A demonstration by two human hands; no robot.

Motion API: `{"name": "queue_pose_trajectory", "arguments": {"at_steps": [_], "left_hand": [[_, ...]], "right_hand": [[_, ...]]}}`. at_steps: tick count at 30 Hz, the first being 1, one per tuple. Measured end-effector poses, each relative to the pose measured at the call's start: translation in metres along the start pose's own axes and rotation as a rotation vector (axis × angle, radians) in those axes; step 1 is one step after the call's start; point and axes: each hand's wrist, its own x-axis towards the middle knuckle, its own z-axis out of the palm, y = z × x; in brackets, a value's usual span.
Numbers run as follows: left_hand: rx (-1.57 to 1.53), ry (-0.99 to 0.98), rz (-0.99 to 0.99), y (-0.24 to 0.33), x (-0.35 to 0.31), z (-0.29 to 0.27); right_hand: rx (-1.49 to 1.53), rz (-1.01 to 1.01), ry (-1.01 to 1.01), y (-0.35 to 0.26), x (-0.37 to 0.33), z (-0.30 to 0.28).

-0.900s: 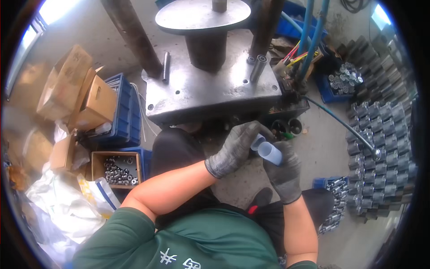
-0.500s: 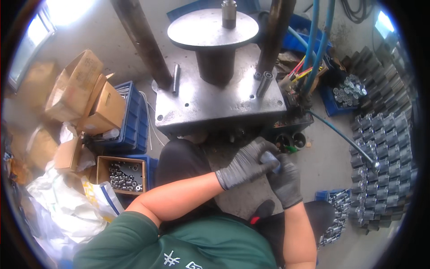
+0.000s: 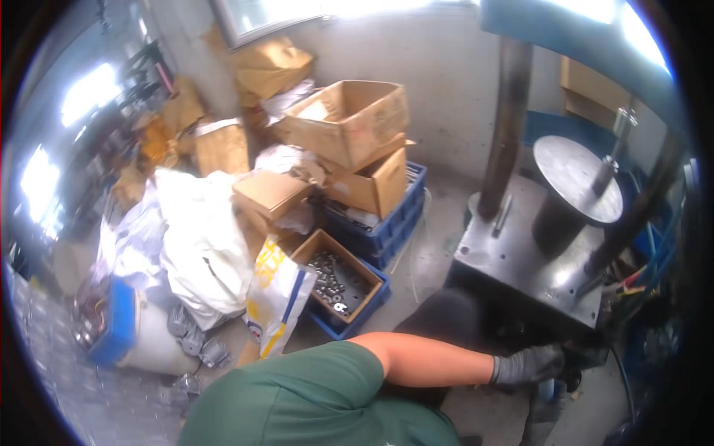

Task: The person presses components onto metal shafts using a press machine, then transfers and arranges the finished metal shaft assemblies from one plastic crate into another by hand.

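At the lower right, both hands wear dark grey gloves and are close together, blurred. My left hand (image 3: 532, 366) reaches in with its fingers curled at the upper end of a short bluish-grey cylinder (image 3: 548, 389). Below it, my right hand (image 3: 547, 412) is closed around the same cylinder; its forearm is out of sight. Just beyond the hands stands a press with a steel base plate (image 3: 494, 256). A round metal disc (image 3: 569, 167) tops its central column, and an upright pin (image 3: 606, 177) stands on the disc.
Left of my knee, a carton (image 3: 364, 297) of small metal rings sits in a blue crate (image 3: 381, 286). Behind it, open cardboard boxes (image 3: 349, 141) are stacked on another blue crate (image 3: 405, 223). White sacks (image 3: 204, 245) slump farther left. A steel post (image 3: 506, 126) rises from the press.
The view has swung left, bringing the boxes and sacks to the middle and pushing the press and hands rightward. The hands stay together at the cylinder.
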Motion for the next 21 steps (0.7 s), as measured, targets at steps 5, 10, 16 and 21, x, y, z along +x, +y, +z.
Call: {"name": "queue_pose_trajectory", "arguments": {"at_steps": [5, 10, 16, 21], "left_hand": [[-0.412, -0.1, -0.26, 0.035, -0.012, -0.027], [-0.375, 0.002, -0.092, 0.038, -0.014, -0.039], [-0.37, 0.58, -0.38, 0.039, -0.116, -0.191], [0.094, 0.824, -0.599, 0.021, -0.27, -0.347]], "right_hand": [[-0.118, -0.144, -0.475, -0.016, 0.012, -0.001], [0.009, -0.155, -0.424, -0.077, 0.029, -0.004], [0.492, 0.15, -0.471, -0.14, 0.036, -0.041], [0.413, 0.244, -0.561, -0.125, 0.042, -0.093]]}}
